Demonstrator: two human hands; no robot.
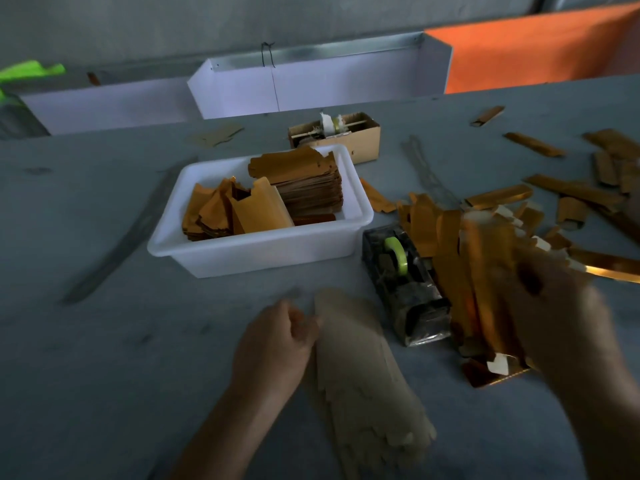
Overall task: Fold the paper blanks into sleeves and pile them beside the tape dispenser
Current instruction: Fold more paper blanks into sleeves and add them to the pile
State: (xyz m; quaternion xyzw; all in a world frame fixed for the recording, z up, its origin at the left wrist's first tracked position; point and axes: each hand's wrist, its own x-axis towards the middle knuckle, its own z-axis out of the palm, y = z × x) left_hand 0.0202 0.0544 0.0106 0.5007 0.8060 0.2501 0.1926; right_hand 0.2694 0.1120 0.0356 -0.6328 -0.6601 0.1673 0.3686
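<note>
Matte tan paper blanks (360, 386), fanned flat on the grey table (104, 341), lie under the left hand's (277, 341) curled fingers; blurred right hand (557, 306), grip unreadable, hovers over glossy gold sleeves (460, 271) beside the tape dispenser (405, 282).

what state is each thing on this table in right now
white tub: open, holding stacked gold blanks
tape dispenser: upright, green roll loaded
fanned blanks: flat on table, left hand at their edge
sleeve pile: loose heap right of dispenser
right hand: blurred, over the pile, grip unclear
cardboard box: open
</note>
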